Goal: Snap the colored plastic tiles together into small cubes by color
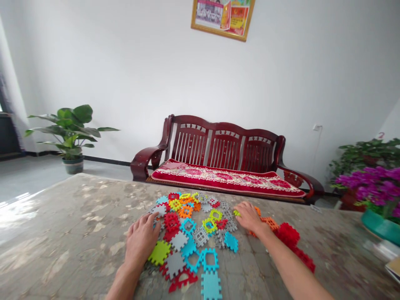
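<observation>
A loose pile of plastic interlocking tiles with toothed edges lies between my hands, in grey, blue, red, orange and yellow-green. My left hand rests at the pile's left edge, open, its fingers stretched out and fingertips by grey tiles. Close to its wrist lies a solid yellow-green tile. On the pile's right side my right hand is closed, fingers bent over a small yellow-green tile that peeks out at the fingertips; most of it is hidden. Several orange tiles and a cluster of red tiles lie beyond my right forearm.
The tiles lie on a patterned table cover. Behind the table stands a dark red wooden bench with a floral cushion. Purple flowers in a teal pot stand at the right. A potted plant is at the left.
</observation>
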A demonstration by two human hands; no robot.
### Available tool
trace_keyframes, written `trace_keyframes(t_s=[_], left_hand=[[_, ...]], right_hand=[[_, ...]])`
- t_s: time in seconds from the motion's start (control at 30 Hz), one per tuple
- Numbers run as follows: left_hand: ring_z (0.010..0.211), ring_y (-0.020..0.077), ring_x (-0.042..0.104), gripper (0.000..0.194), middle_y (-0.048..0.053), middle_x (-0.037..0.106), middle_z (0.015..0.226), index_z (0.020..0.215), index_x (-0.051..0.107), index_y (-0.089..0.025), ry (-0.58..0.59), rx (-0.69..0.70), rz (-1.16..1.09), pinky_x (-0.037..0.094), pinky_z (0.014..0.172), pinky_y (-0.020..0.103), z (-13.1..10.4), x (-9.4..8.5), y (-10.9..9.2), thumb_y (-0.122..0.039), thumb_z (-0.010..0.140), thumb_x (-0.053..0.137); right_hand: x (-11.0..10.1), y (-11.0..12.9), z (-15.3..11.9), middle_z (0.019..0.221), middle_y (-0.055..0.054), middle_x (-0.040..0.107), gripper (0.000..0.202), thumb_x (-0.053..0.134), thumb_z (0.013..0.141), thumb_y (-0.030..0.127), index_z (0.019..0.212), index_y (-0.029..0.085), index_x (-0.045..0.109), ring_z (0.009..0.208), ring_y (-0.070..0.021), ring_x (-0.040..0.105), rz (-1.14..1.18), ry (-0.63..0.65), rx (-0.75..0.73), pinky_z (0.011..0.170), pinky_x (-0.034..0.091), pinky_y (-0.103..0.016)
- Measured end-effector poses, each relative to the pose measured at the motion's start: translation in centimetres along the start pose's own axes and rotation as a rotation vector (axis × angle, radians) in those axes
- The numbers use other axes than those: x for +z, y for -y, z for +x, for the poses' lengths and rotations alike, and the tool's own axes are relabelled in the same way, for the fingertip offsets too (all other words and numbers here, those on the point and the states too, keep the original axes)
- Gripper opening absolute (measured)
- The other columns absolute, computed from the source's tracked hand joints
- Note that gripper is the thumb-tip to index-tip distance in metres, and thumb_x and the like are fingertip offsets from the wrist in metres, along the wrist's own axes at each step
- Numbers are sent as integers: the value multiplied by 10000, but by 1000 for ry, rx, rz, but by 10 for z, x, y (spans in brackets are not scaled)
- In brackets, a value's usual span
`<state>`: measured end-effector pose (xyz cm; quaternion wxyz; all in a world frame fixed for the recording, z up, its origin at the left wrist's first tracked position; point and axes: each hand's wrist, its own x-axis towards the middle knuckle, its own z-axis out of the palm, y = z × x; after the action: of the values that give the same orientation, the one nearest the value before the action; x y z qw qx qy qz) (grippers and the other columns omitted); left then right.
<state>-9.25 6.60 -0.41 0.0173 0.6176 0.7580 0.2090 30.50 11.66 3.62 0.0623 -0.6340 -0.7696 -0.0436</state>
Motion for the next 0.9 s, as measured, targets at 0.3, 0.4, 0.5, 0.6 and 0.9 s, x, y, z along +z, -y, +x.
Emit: trace_keyframes(t_s=[0.3,0.4,0.5,0.6,0.9], left_hand=[[1252,265,531,465,68,603,1360,1329,588,-261,8,-4,20,331,1080,414,-1,-4,-2,-360,946,343],[1257,266,528,465,72,601,1363,1329,587,-260,6,-3,18,328,1084,416,-1,-4,-2,-363,948,341],[1266,269,523,467,76,597,1366,1328,589,-260,11,-9,17,326,1087,422,-1,-4,-1,-371,948,343],[1255,269,532,465,77,602,1357,1326,592,-261,2,-2,12,332,1081,426,-1,-3,-1,-368,946,345],[1249,266,531,456,70,603,1361,1317,597,-264,-11,0,12,326,1082,426,-1,-1,-1,-360,942,355]], right_hand=[[2,86,-8,1202,-29,687,464,654,803,448,1232,271,649,1136,-224,560,250,-40,-106,966,402,-309],[0,104,-12,1236,-41,673,568,714,735,478,1263,284,636,1158,-264,547,264,54,-182,980,389,-356],[0,109,-12,1171,-49,698,472,699,752,414,1200,269,673,1109,-260,577,249,86,-157,941,404,-348],[2,109,-12,1130,-45,712,397,672,779,354,1166,270,686,1076,-242,599,255,76,-184,916,409,-330],[7,87,10,1218,-52,700,433,523,859,245,1282,228,610,1093,-202,642,518,-78,137,901,451,-272]])
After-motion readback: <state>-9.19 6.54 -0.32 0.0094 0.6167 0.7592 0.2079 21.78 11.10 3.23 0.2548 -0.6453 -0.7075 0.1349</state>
